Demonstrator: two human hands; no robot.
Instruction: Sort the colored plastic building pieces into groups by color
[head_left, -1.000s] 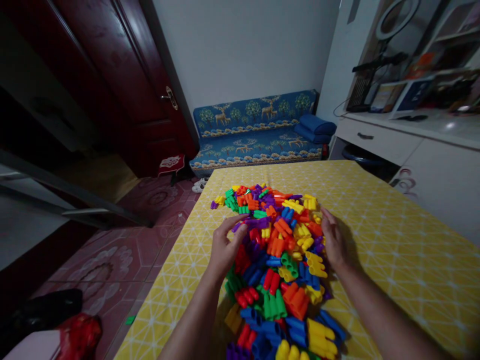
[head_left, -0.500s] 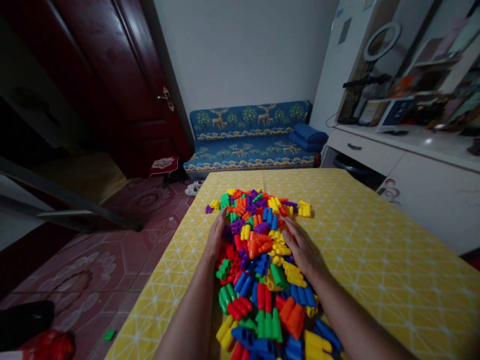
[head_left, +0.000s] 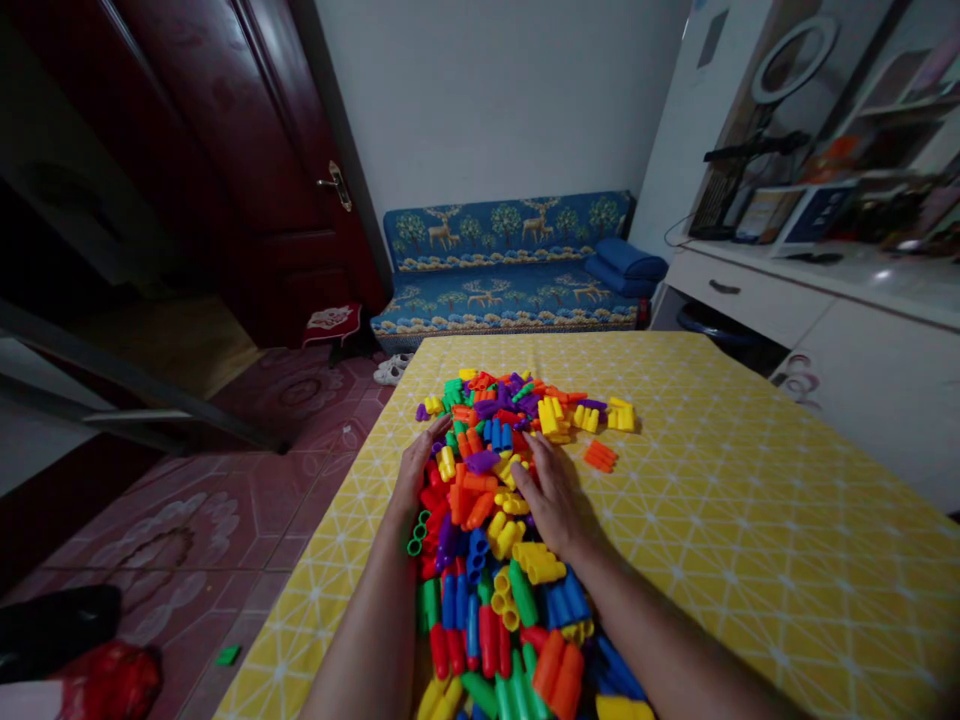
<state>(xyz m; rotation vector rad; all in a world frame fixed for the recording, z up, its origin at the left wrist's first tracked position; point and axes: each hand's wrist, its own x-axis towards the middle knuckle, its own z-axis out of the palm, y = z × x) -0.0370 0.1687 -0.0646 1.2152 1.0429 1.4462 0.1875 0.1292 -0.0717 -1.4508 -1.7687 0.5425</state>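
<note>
A green piece [head_left: 227, 655] lies on the floor [head_left: 247, 510]. Next, the left hand [head_left: 412, 470] rests along the left edge of the blocks [head_left: 480, 508], fingers stretched forward, its thumb hard to make out. The blocks lie heaped on the yellow cloth [head_left: 712, 530], between and beyond the hands. The right hand [head_left: 553, 495] borders their right side, thumb spread from extended fingers. Farther right, an orange block [head_left: 600, 456] lies apart.

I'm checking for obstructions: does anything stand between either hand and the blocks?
Nothing visible does: the left hand is at one side of the blocks, the right hand at the other.
</note>
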